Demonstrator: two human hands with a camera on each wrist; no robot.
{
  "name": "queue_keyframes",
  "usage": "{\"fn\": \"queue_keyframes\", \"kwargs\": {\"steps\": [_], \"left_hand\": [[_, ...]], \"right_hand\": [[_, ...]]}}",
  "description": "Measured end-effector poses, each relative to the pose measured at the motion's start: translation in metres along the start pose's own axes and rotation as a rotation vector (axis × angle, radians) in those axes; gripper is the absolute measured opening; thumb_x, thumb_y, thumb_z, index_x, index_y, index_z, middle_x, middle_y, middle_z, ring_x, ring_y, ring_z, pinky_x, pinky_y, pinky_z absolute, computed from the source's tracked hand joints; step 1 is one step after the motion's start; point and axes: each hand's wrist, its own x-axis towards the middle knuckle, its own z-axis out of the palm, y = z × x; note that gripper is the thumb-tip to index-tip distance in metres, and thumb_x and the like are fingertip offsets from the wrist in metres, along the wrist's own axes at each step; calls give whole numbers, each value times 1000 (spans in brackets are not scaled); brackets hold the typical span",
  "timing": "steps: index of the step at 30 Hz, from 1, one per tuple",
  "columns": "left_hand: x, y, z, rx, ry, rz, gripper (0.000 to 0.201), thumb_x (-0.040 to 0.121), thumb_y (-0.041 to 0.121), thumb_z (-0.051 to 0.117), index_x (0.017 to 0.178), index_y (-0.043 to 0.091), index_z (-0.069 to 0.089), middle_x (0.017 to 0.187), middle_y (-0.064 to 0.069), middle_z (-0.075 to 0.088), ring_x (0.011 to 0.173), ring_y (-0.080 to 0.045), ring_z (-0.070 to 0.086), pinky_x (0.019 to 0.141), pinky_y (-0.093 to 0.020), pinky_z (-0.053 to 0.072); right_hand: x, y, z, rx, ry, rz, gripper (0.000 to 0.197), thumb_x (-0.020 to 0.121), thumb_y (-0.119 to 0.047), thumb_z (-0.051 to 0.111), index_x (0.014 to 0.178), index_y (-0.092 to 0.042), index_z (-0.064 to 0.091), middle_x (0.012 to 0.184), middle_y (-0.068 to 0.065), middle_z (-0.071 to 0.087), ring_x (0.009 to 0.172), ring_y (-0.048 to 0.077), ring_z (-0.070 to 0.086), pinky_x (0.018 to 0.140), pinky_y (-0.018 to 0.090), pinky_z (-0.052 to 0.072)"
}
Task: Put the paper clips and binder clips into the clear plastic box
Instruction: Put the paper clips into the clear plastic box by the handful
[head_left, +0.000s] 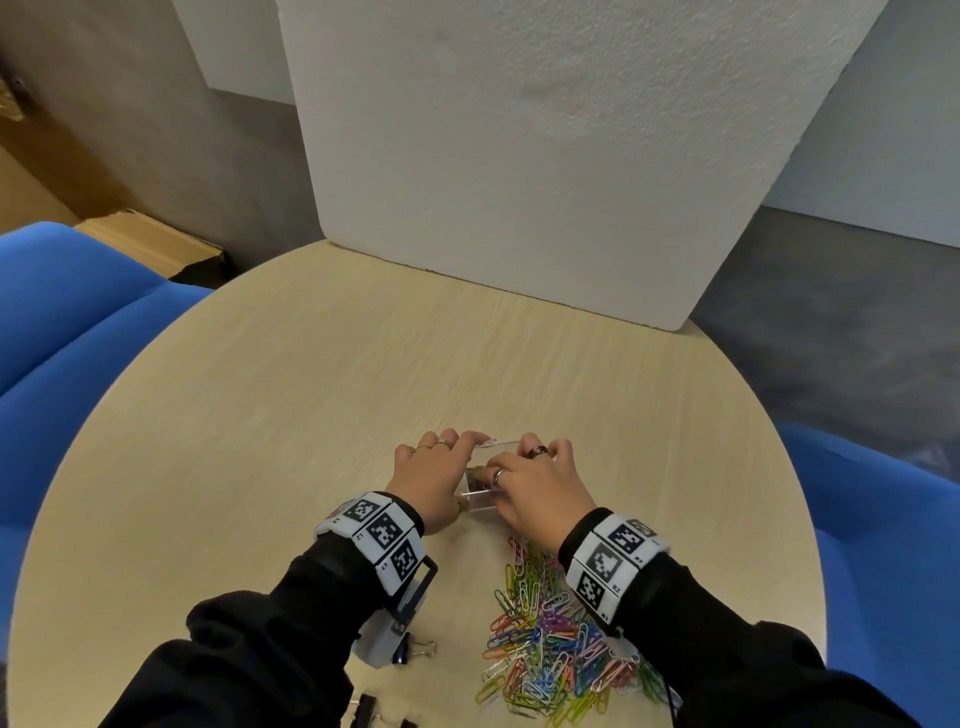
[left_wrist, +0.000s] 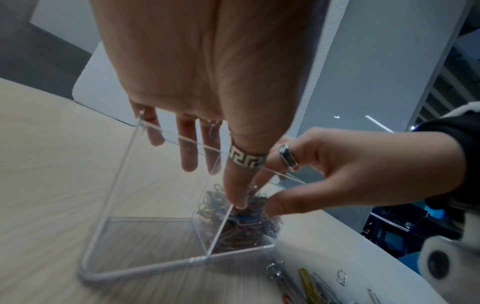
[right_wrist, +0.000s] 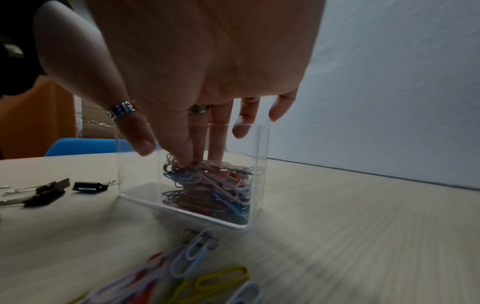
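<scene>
The clear plastic box stands on the round wooden table between both hands. A divider splits it; coloured paper clips fill the right compartment, and the left one holds nothing. My left hand grips the box, with straight fingers against the far wall and the ringed thumb at the divider. My right hand reaches down into the box, thumb and forefinger together on the top of the heap. A loose pile of paper clips lies under my right forearm. Black binder clips lie under my left forearm.
A white foam board stands upright along the table's far edge. Blue chairs flank the table on both sides. More binder clips lie left of the box. Bare tabletop stretches beyond the box up to the board.
</scene>
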Motion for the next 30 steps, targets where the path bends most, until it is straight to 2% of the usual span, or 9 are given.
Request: {"fn": "queue_keyframes", "kwargs": {"steps": [2,5,10,13,16,19,23,27,30], "left_hand": [[0,0,0,-4,0,0,72,84,25,62,142,32,18,132,2,41,125,-20,37,100,-39,28],[0,0,-1,-10,-3,1,73,84,25,63,142,32,19,132,2,42,125,-20,37,100,-39,28],[2,0,-5,-25,2,1,72,85,29,63,142,31,19,131,1,43,123,-21,39,99,-39,29],[3,0,-6,-22,19,-10,73,85,32,61,143,31,18,131,1,43,123,-21,39,100,-40,30],[5,0,-4,-32,47,-27,73,86,31,61,144,32,16,132,1,42,124,-21,38,101,-40,29],[4,1,-5,-16,35,-29,74,87,30,61,145,32,15,136,1,40,127,-21,37,103,-42,28],[-8,8,-7,-37,114,0,73,88,28,59,146,30,15,152,2,21,140,-21,19,114,-50,9],[-38,28,1,-137,440,244,47,88,21,57,133,25,44,134,4,45,119,-15,46,104,-35,28],[-52,43,25,-248,93,237,36,93,26,50,128,25,46,124,5,51,103,-8,49,94,-24,42]], "right_hand": [[0,2,-4,-56,-52,-14,19,83,-33,59,99,-30,70,100,-13,66,100,20,49,74,36,19],[-5,13,-12,158,-85,24,31,90,-38,47,118,-32,58,122,-15,56,111,17,37,86,38,22],[-23,45,-18,508,72,275,24,94,-33,45,98,-19,64,102,-4,63,105,15,46,84,25,34],[-30,53,-2,500,-130,334,32,98,-30,36,109,-13,61,114,4,60,110,20,50,91,27,37],[-43,39,19,480,-328,216,44,99,-33,33,138,-15,37,146,3,36,132,19,35,110,32,29],[-57,21,27,275,-442,6,50,99,-35,29,146,-20,18,156,-3,13,143,20,11,115,36,18],[-74,22,21,307,-454,-25,44,100,-35,29,141,-23,33,151,-6,28,141,16,18,113,33,22],[-95,44,15,543,-171,243,31,98,-33,36,121,-26,55,127,-8,53,115,8,47,100,23,37],[-109,74,26,536,-103,528,28,97,-31,38,117,-23,56,120,-4,50,113,14,48,100,31,40]]}}
